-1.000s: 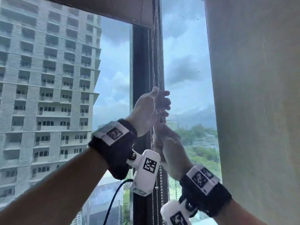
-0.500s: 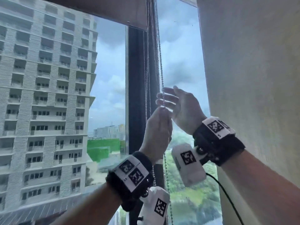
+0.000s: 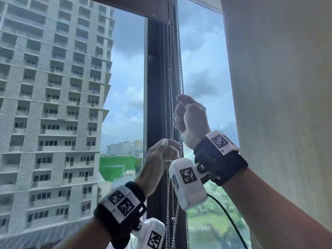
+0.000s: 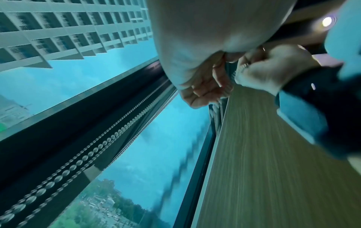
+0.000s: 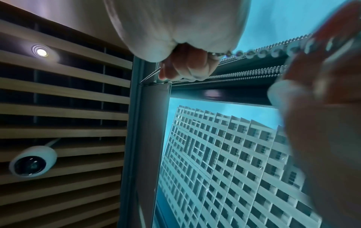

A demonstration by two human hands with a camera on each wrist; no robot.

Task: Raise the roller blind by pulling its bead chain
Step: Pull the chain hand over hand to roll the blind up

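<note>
The bead chain point(image 3: 181, 74) hangs in front of the dark window post point(image 3: 156, 87). My right hand point(image 3: 189, 115) grips it in a fist, and the right wrist view shows the fingers point(image 5: 187, 64) curled round the beads point(image 5: 254, 53). My left hand point(image 3: 161, 155) is lower and blurred, with fingers loosely curled at the same chain. The left wrist view shows those fingers point(image 4: 205, 91) bent, and I cannot tell whether they hold the chain. The blind's dark lower edge point(image 3: 129, 6) sits near the top of the left pane.
Other bead chains point(image 3: 167, 108) hang just left of the gripped one. A beige blind point(image 3: 278, 87) covers the window at right. A black cable point(image 3: 230, 218) trails from my right wrist. Overhead are a slatted ceiling, a lamp point(image 5: 41, 52) and a white camera point(image 5: 32, 160).
My right hand, open beside the chain half a second ago, has closed round it above the left hand. My left hand has dropped lower along the chain.
</note>
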